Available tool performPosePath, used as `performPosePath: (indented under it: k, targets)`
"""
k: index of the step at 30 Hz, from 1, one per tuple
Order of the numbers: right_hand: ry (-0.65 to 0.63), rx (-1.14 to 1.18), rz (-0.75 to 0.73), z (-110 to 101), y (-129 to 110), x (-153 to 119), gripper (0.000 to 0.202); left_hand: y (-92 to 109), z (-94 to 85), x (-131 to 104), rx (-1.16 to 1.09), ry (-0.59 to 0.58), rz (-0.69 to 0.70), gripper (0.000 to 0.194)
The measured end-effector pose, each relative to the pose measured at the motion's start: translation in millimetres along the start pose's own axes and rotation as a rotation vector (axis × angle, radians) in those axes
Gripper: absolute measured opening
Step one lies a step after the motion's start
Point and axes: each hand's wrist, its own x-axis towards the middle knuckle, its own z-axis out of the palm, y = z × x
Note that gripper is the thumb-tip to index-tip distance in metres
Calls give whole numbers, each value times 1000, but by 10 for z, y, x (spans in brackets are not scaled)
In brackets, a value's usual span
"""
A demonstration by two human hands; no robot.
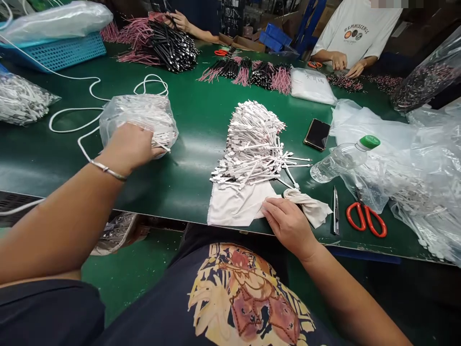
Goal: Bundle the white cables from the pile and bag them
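My left hand (131, 146) reaches into a clear plastic bag (115, 108) of short white cables (163, 137). Its fingers are mostly hidden there, so I cannot tell whether they grip any. My right hand (290, 223) is at the table's front edge, its fingers closed on the right edge of a white cloth (234, 206). Just beyond the cloth, and partly over it, lies a large heap of white cables (252, 142) with small connectors at their ends. A crumpled cream cloth (309, 205) lies beside my right fingers.
Right of the heap are a phone (317, 134), a water bottle (340, 161), a utility knife (335, 211), red-handled scissors (365, 218) and plastic bags (418, 168). A blue basket (72, 50) stands far left. Two people work across the table near black-and-pink wire bundles (173, 48).
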Motion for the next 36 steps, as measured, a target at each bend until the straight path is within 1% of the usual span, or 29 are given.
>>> performPosePath:
  k: [1,2,4,6,8,10,11,13,15,18,22,25,27,32,34,36]
  targets:
    - [9,15,13,3,2,-1,21,137,-54,-91,87,12,6,52]
    - [15,26,25,5,2,0,21,300,-116,-181,112,44,31,45]
    - [19,44,43,4,1,5,21,686,-239,-327,2,116,144,39]
    - [18,57,57,-1,0,8,20,1102,-333,-386,-178,153,283,37]
    - [20,63,71,-7,3,5,20,1481,-378,-344,-266,147,427,33]
    - [23,70,86,-10,10,-1,20,1773,-383,-230,-251,178,487,31]
    - [27,77,94,-11,14,-4,20,1879,-376,-162,-232,189,497,30]
    - [39,98,109,-11,23,-7,20,2019,-361,-35,-208,186,488,30]
    - [51,115,123,-9,29,-5,20,2082,-349,56,-197,153,492,26]
    - [57,120,127,-7,31,1,20,2097,-339,114,-194,122,519,19]
    - [56,122,131,-7,34,-1,20,2044,-331,148,-220,122,489,21]
    - [54,121,134,-7,36,-7,20,1970,-354,210,-268,53,465,18]
    - [56,121,131,-6,37,-8,20,1918,-391,262,-293,5,477,16]
    - [67,109,128,-5,43,-1,19,1798,-533,336,-298,-55,536,19]
    - [69,116,133,-12,46,16,19,1744,-595,341,-317,-79,519,20]
    - [95,149,155,-26,42,54,19,1689,-659,337,-366,-58,474,19]
